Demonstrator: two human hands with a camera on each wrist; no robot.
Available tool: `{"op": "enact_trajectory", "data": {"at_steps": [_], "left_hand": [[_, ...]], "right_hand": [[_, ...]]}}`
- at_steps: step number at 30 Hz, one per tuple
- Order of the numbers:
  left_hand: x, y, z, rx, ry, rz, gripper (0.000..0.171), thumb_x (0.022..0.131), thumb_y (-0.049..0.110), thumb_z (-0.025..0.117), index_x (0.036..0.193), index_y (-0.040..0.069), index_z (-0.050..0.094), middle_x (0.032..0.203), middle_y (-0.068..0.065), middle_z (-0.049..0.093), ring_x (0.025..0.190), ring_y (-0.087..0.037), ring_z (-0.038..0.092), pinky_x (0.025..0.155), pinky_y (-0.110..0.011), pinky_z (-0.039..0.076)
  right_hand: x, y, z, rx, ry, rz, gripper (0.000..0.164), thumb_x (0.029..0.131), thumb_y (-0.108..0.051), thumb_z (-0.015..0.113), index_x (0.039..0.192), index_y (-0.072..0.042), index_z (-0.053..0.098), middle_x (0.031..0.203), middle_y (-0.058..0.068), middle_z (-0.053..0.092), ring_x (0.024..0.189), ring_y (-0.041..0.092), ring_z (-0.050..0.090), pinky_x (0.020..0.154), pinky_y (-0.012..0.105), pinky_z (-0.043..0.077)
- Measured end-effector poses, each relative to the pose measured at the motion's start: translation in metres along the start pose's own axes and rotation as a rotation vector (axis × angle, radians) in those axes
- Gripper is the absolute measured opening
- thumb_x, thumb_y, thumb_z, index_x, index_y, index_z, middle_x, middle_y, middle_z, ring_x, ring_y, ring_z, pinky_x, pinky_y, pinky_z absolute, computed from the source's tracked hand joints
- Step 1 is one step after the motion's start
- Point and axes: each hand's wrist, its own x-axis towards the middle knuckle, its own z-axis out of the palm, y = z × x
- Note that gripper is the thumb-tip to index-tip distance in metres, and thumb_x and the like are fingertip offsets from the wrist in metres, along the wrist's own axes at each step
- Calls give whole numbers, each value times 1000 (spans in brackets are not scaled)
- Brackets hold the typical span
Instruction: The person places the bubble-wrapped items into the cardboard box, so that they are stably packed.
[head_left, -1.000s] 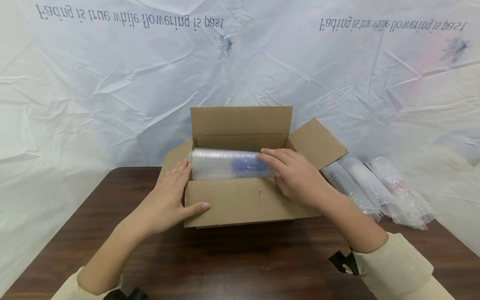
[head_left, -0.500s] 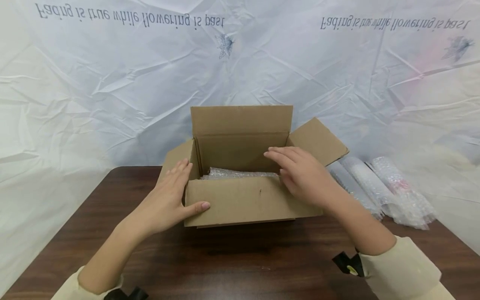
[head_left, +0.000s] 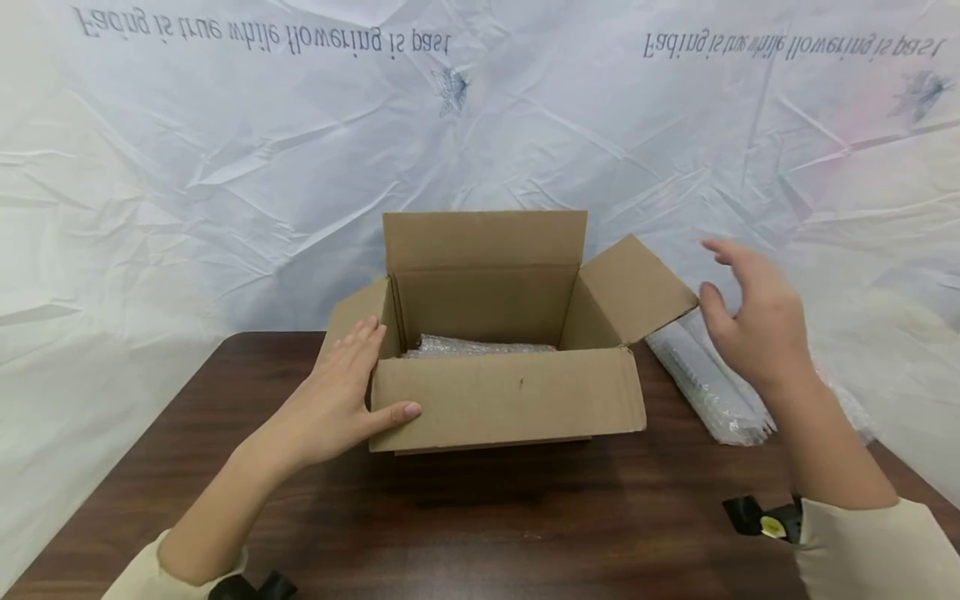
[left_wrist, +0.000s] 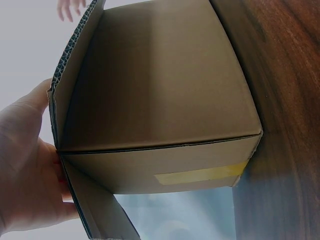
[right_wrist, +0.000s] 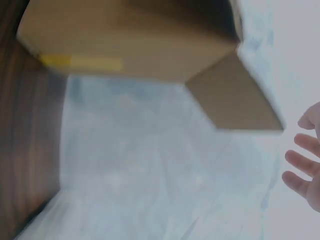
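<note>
An open cardboard box (head_left: 510, 400) stands on the table with its flaps spread. My left hand (head_left: 333, 400) rests at the box's front left corner, fingers straight along the left flap and thumb on the front flap. In the left wrist view the same hand (left_wrist: 30, 150) lies against the flaps. Inside the box lies bubble-wrapped stuff (head_left: 480, 346), mostly hidden by the front wall. To the right, my right hand (head_left: 765, 325) hovers in the air with fingers loosely bent and nothing held. Bubble-wrapped rolls (head_left: 708, 387) lie below it, partly covered by hand and forearm.
The box's right flap (head_left: 637, 287) sticks out toward the right hand. A dark wooden table (head_left: 480, 525) lies under everything. Behind it hangs a creased white sheet (head_left: 300, 150) with printed lettering.
The bubble-wrapped roll with a blue patch has gone down into the box. My right hand has let go and moved right, over the other rolls. The left hand has stayed put.
</note>
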Motion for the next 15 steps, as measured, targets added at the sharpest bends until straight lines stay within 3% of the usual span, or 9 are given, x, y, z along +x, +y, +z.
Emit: {"op": "enact_trajectory", "data": {"at_steps": [3, 9, 12, 15], "left_hand": [[0, 0, 0, 0, -1, -2, 108, 78, 72, 48, 145, -5, 12, 152, -18, 9, 139, -27, 4, 113, -45, 7], [0, 1, 1, 1, -3, -4, 108, 78, 72, 47, 145, -5, 12, 152, -18, 9, 139, -27, 4, 113, -45, 7], [0, 1, 1, 0, -3, -3, 108, 79, 72, 47, 145, -5, 12, 152, -17, 9, 139, -27, 4, 113, -45, 7], [0, 0, 1, -3, -2, -4, 108, 79, 72, 47, 146, -4, 11, 152, -17, 8, 139, -27, 4, 113, -45, 7]], "right_hand": [[-5, 22, 1, -18, -47, 138, 45, 81, 6, 54, 125, 1, 52, 116, 25, 56, 102, 46, 51, 83, 59, 39], [-26, 67, 11, -92, -376, 386, 59, 85, -3, 55, 138, 9, 30, 129, 35, 38, 112, 53, 37, 87, 64, 31], [-38, 85, 20, -125, -554, 440, 69, 85, -8, 59, 139, 13, 21, 130, 40, 31, 111, 59, 32, 88, 68, 30], [-50, 97, 30, -163, -675, 439, 73, 84, -13, 62, 137, 16, 21, 125, 44, 32, 106, 61, 34, 85, 69, 33]]}}
